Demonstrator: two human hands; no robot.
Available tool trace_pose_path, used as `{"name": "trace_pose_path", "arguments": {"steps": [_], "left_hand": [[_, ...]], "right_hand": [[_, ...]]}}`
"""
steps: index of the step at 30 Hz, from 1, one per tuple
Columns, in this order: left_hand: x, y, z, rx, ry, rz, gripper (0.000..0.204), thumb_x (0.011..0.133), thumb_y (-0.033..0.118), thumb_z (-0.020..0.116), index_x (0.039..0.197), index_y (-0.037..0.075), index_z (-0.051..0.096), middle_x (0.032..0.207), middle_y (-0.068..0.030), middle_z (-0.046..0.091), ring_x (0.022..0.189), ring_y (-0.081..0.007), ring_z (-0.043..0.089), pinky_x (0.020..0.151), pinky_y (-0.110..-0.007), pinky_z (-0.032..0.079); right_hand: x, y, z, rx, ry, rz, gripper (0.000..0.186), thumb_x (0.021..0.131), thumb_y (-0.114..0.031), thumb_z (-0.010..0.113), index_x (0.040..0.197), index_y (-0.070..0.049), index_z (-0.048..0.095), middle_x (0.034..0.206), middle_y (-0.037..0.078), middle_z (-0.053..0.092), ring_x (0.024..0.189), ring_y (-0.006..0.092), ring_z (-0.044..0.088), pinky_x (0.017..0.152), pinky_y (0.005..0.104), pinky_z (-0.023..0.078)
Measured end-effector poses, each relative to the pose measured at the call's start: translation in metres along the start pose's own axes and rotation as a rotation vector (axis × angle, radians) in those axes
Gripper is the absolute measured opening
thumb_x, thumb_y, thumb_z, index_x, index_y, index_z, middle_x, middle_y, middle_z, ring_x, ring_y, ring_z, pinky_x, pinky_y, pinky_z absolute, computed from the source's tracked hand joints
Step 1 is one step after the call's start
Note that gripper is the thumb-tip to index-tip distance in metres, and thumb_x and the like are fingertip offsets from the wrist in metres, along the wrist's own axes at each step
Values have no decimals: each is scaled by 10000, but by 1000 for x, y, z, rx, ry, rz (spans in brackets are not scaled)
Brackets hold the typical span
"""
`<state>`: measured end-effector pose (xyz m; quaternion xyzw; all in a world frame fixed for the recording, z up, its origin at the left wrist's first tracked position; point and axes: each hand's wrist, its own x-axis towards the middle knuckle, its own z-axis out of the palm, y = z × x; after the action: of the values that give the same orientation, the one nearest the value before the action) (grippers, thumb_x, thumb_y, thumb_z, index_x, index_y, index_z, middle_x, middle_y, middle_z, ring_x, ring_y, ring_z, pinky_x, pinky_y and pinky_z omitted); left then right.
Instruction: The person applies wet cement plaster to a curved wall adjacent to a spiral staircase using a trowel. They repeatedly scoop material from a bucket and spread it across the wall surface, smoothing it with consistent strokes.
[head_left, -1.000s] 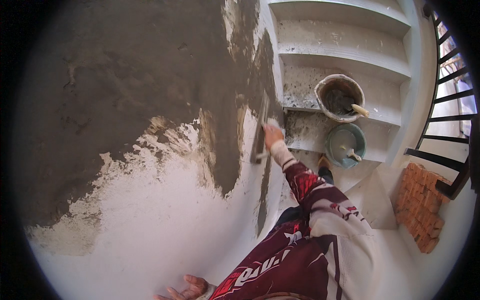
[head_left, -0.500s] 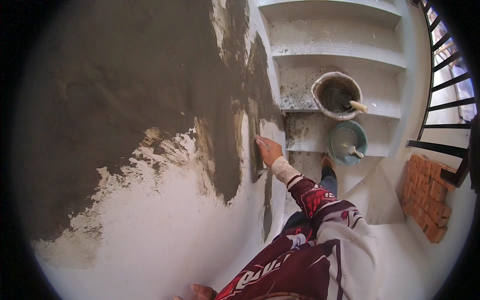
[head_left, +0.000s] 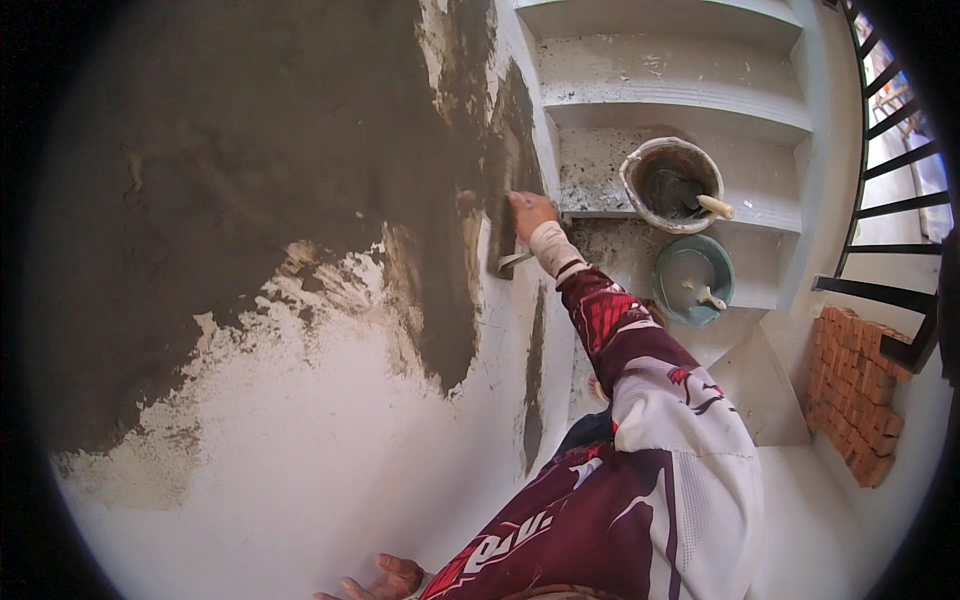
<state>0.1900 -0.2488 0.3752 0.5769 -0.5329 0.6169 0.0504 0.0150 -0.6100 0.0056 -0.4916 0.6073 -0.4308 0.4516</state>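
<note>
Nearest to you, your left hand (head_left: 375, 580) rests low against the white wall (head_left: 250, 480), its fingers spread open and holding nothing, well below the plastering trowel (head_left: 503, 235) that anchors the scene. Between that hand and the trowel runs your right arm in a maroon-and-white printed sleeve (head_left: 640, 400), stretched up and away from your body.

Your right hand (head_left: 530, 212) is closed around the handle of the trowel, whose blade is pressed flat against the wall at the right edge of the wet grey plaster (head_left: 260, 170). That dark plaster spreads left of and above the trowel across most of the upper wall; below the trowel it thins into a ragged edge over bare white paint, with a narrow grey streak (head_left: 533, 390) directly under it.

Right of the trowel, on the pale steps (head_left: 660, 80), a teal basin (head_left: 693, 278) sits with a small tool lying in it. Just beyond the basin, and still right of the trowel, a mortar-caked bucket (head_left: 672, 182) stands on the next step with a pale handle poking over its rim. Far right of the trowel, a stack of red bricks (head_left: 855, 400) sits under a black metal railing (head_left: 880, 200).
</note>
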Motion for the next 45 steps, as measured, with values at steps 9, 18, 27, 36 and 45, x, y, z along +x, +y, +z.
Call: {"name": "trace_pose_path", "arguments": {"steps": [9,18,27,36,45], "left_hand": [[8,3,5,0,5,11,571,839,493,556,1244,115,416,1255,-158,421,1171,-404,380,1001,-638,190],[11,3,4,20,-3,17,575,841,492,550,1253,115,411,1272,-166,407,1187,-413,359,1003,-646,176],[7,-4,0,44,-9,11,578,843,490,544,1261,115,406,1289,-174,394,1203,-422,339,1004,-653,163],[-1,-14,-7,59,-3,-29,582,846,489,538,1270,115,400,1306,-181,381,1220,-430,319,1006,-660,149],[-3,-13,-11,53,-27,-30,586,848,487,531,1278,115,395,1323,-189,367,1236,-439,299,1008,-668,136]], "right_hand": [[-20,73,24,-375,-119,-60,353,947,-307,437,1147,-81,621,1133,186,614,1077,312,574,966,391,414],[-57,44,26,26,23,-19,359,942,-324,454,1085,-50,637,1042,181,645,988,314,616,854,392,475],[-96,-33,6,10,-13,71,346,934,-295,470,1121,-55,636,1164,193,599,1123,286,560,974,341,409],[-127,-8,31,132,-63,-9,353,946,-284,448,1159,-53,607,1121,186,621,1100,319,569,971,367,415],[-48,-35,1,157,-68,-2,329,940,-286,485,1099,-44,639,1108,214,615,1064,287,593,897,365,447]]}}
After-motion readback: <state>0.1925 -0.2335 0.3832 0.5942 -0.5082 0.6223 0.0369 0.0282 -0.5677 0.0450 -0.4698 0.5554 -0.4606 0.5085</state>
